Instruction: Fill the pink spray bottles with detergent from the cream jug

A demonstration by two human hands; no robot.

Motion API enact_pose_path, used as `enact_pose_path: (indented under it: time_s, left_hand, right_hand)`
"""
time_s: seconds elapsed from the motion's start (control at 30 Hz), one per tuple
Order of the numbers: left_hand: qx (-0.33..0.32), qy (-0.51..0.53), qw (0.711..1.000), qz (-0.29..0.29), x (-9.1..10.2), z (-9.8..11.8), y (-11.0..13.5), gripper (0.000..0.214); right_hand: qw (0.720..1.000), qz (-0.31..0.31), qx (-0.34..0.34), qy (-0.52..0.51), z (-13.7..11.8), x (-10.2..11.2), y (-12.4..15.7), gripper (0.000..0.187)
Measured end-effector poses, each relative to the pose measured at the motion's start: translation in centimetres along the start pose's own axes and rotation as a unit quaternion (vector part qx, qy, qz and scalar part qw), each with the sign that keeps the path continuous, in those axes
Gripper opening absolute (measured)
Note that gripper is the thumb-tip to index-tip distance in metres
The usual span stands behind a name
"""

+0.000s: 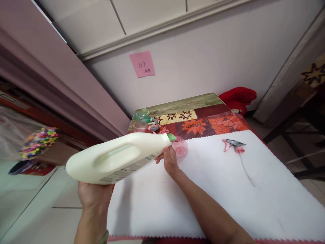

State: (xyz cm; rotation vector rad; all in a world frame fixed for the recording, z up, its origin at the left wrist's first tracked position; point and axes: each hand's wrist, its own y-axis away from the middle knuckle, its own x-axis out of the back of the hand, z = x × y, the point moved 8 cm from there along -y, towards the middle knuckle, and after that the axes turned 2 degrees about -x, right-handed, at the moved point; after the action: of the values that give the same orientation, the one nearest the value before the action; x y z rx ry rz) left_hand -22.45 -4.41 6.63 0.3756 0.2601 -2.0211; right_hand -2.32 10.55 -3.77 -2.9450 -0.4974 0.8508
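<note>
My left hand grips the base of a large cream-white jug with a moulded handle, held tipped almost flat, its green spout pointing right. The spout sits over the mouth of a small clear pink bottle standing on the white cloth. My right hand is closed round the left side of that pink bottle, just under the jug's neck. A pink and grey spray trigger head with its thin dip tube lies loose on the cloth to the right.
Two more small spray bottles, one green and one pink, stand at the table's far left corner on a patterned cover. A pink note is stuck on the wall. A red object lies behind the table.
</note>
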Motion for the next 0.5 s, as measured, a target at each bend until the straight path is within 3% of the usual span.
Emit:
enact_pose_path:
  time_s: [0.5]
  left_hand:
    - [0.010,0.011,1.000,0.000,-0.01,-0.10,0.04,0.040]
  right_hand:
    - [1.000,0.004,-0.001,-0.001,-0.06,-0.02,0.00,0.061]
